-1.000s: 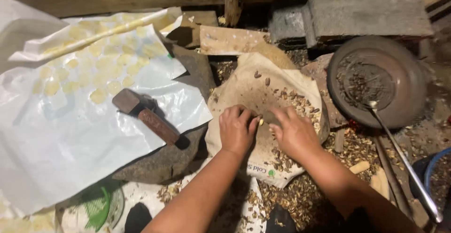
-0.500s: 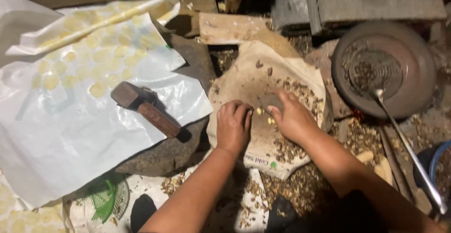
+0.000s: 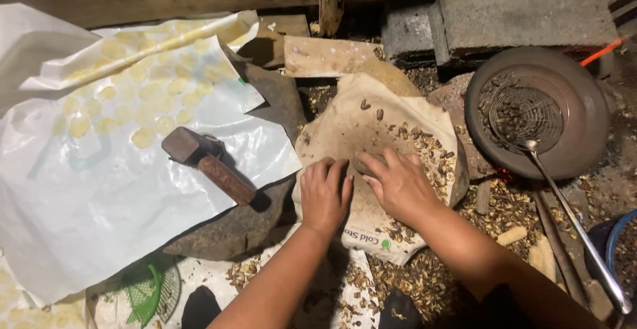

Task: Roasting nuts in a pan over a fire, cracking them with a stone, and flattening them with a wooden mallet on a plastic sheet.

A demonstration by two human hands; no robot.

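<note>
A: What are the hands doing?

B: Both are lying palm down on a brown paper sack point(image 3: 345, 130) spread over a flat stone. The left hand point(image 3: 324, 196) is resting loosely open, fingers slightly curled, pressing on the paper. The right hand point(image 3: 400, 186) is lying just beside it, its fingers bending around a small dark lump at the fingertips; whether it is truly gripping it is unclear.

A: How is the sack looking?

B: Creased and stained, with broken shells point(image 3: 431, 156) lying scattered along its right side and spilling onto the ground below.

A: Anything nearby?

B: A hammer point(image 3: 207, 164) is lying on white plastic sheeting point(image 3: 99, 203) to the left. A round pan point(image 3: 584, 123) holding a wire skimmer point(image 3: 527, 113) is sitting to the right.
</note>
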